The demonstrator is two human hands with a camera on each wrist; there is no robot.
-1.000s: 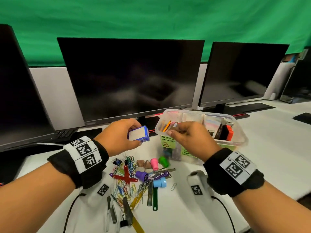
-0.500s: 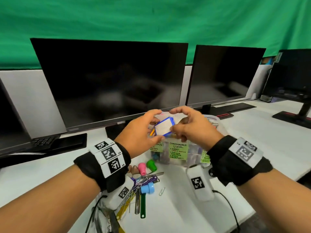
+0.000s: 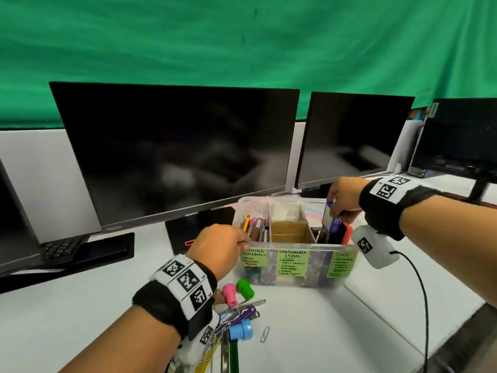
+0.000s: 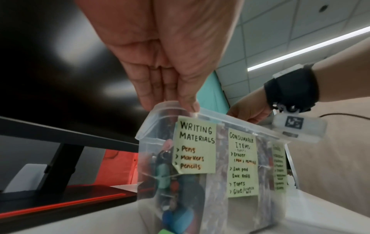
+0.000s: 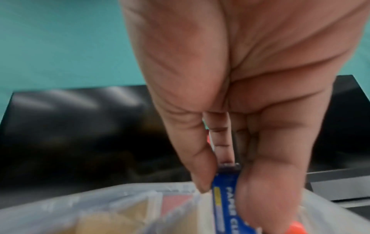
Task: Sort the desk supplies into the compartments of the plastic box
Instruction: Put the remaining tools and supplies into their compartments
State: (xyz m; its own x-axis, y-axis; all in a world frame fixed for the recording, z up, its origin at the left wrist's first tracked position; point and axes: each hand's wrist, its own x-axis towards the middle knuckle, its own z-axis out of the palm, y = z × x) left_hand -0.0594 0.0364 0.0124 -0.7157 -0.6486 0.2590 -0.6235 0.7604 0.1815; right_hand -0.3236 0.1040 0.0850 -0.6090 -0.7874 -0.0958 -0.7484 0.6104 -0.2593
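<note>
The clear plastic box [image 3: 317, 267] stands in front of the monitors, with green labels for writing materials, consumable items and tools. My right hand [image 3: 334, 208] pinches a small blue paper clip box [image 3: 332, 222] upright, its lower part inside the right-hand tools compartment. In the right wrist view, thumb and fingers of that right hand [image 5: 224, 185] clamp the paper clip box [image 5: 226, 205] at its top. My left hand [image 3: 242, 239] holds the plastic box at its front left corner. The left wrist view shows this left hand [image 4: 172, 104] with thumb and fingertips on the rim of the plastic box [image 4: 230, 120].
Pens [image 3: 255, 227] fill the left compartment; a cardboard insert [image 3: 291, 232] sits in the middle one. An orange item [image 3: 347, 232] stands in the right one. Pink [image 3: 230, 292], green [image 3: 245, 288] and blue caps [image 3: 240, 329], a paper clip [image 3: 265, 334] and more supplies lie near my left wrist.
The blue paper clip box passed from my left hand to my right, which has lowered it into the right compartment. My left hand has dropped to the box's front left corner.
</note>
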